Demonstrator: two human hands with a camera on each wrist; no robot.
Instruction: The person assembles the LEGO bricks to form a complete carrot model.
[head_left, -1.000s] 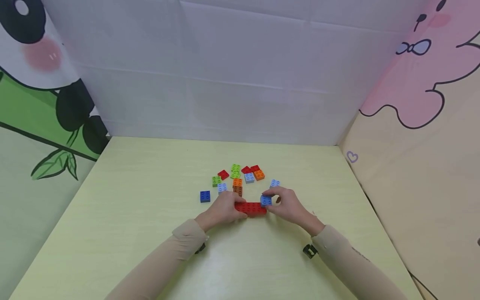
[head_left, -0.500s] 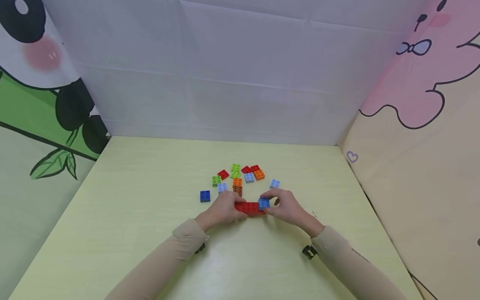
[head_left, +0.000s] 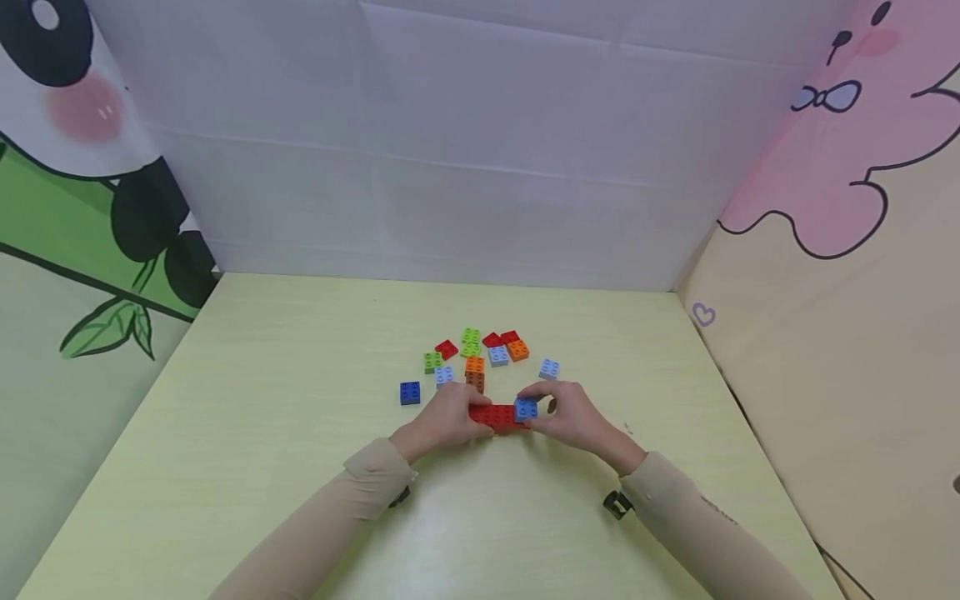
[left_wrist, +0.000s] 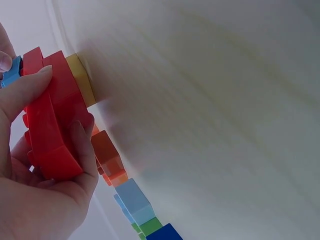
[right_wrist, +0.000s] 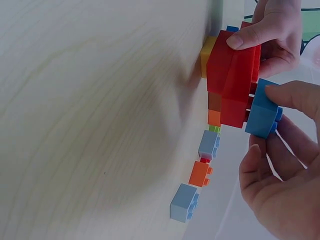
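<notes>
My left hand (head_left: 448, 414) grips the left end of a long red building brick (head_left: 497, 415), thumb on the near side. In the right wrist view it tops another red brick (right_wrist: 219, 62), with a yellow brick (right_wrist: 205, 57) at the bottom. Between thumb and fingers, my right hand (head_left: 576, 414) pinches a blue square brick (head_left: 526, 409) over the long brick's right end. Seen from the right wrist, this blue brick sits at the red studs, slightly tilted, with some stud height still showing below it.
Behind the hands lie loose bricks: a dark blue one (head_left: 410, 392), light blue ones (head_left: 549, 368), orange ones (head_left: 475, 366), green ones (head_left: 432, 362) and red ones (head_left: 447, 349). A pale wall (head_left: 450, 208) stands at the table's (head_left: 300, 358) back edge.
My right hand has shifted a little left with the blue brick, from beyond the red brick's right end to over its end studs. My left hand has stayed in place.
</notes>
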